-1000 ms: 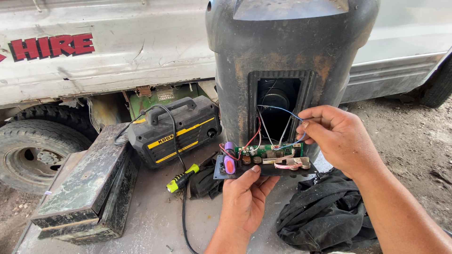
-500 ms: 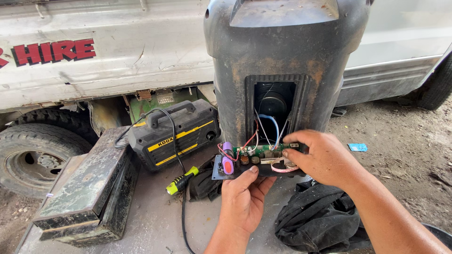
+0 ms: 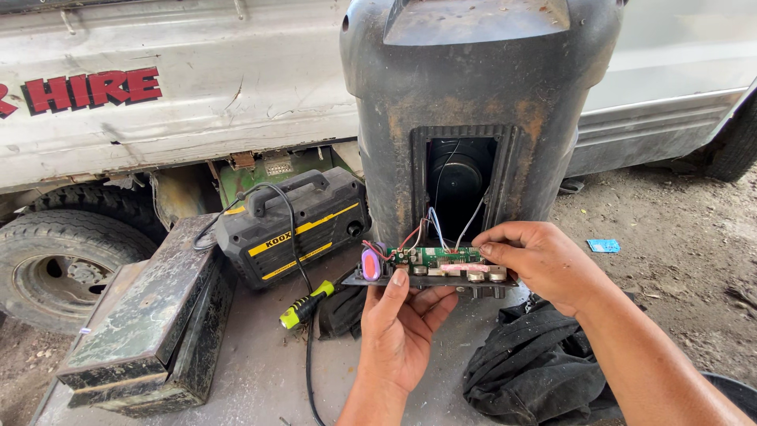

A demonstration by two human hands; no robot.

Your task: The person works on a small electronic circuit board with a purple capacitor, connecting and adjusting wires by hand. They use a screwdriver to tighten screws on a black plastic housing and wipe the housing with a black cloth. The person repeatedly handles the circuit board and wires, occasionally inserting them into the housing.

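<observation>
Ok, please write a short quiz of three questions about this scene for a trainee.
1. True or false: both hands hold the green circuit board.
2. Which tool lies on the ground left of the left hand? A) hammer B) screwdriver C) pliers
3. What joins the circuit board to the inside of the speaker cabinet?

Key:
1. True; the right hand grips its right end.
2. B, the yellow-green screwdriver.
3. Thin coloured wires.

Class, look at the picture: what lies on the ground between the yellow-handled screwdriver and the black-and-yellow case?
In the head view, a black cable runs between the black-and-yellow case and the yellow-handled screwdriver, over bare concrete.
</observation>
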